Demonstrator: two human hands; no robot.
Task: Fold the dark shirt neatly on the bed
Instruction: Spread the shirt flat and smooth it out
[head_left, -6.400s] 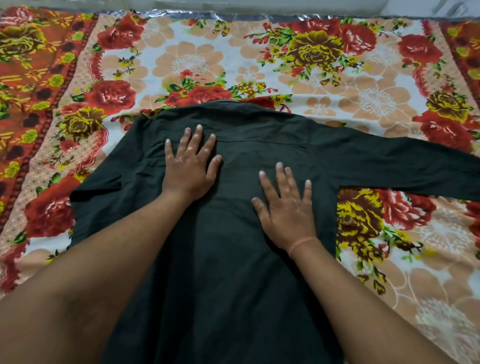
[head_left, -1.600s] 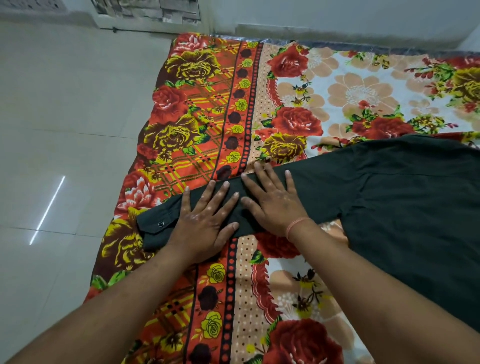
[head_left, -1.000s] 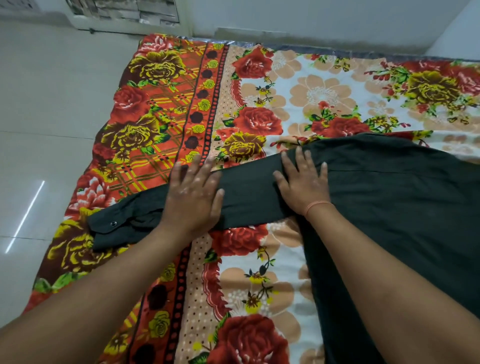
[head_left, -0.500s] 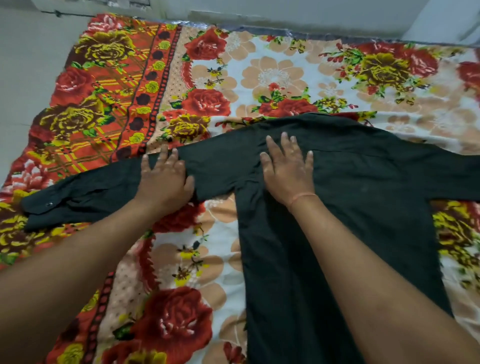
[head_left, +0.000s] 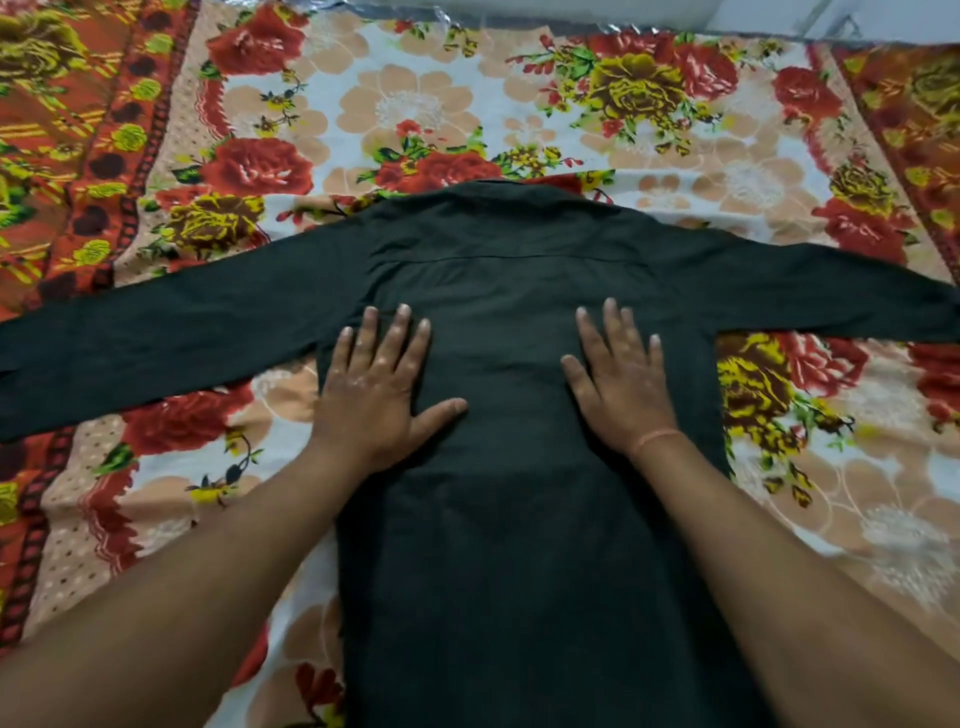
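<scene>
While dark shirt (head_left: 498, 519) lies spread, sleeves reaching frame edges, left hand (head_left: 376, 387) and right hand (head_left: 621, 379) flat, fingers apart.

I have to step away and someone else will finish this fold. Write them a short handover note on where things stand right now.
Left hand: open, palm flat on the left side of the shirt's back.
Right hand: open, palm flat on the right side of the back.
Dark shirt: lying face down on the floral bedsheet, collar away from you, left sleeve and right sleeve both spread straight out to the sides.
Done: shirt laid out flat, no big wrinkles visible.
Left: no fold made yet. Fold the sleeves and sides in, then fold the body up.
</scene>
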